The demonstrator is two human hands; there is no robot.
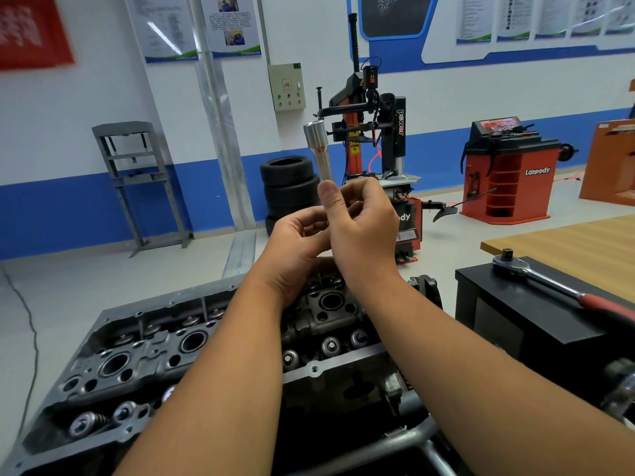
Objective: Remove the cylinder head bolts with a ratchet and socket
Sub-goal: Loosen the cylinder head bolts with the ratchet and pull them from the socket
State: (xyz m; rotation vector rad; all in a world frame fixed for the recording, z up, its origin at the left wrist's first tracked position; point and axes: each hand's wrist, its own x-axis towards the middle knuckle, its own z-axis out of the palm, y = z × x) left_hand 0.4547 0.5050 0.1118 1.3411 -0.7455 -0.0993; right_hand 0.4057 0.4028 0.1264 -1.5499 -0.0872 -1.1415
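Note:
Both my hands are raised above the cylinder head (192,341), which lies on a stand in front of me with valve springs and open bores showing. My right hand (364,228) pinches the lower shaft of a long silver socket bit (319,149) that stands upright, its wide end on top. My left hand (295,249) curls around the bit's bottom end, just under the right hand. The ratchet (549,283), with a chrome head and red handle, lies on a black box (508,324) at the right, away from both hands.
A wooden table (584,249) stands behind the black box. On the floor beyond are a tyre changer (378,139), stacked tyres (290,187), a red wheel balancer (508,170) and a grey press frame (137,180). A black cable (32,338) trails along the floor at left.

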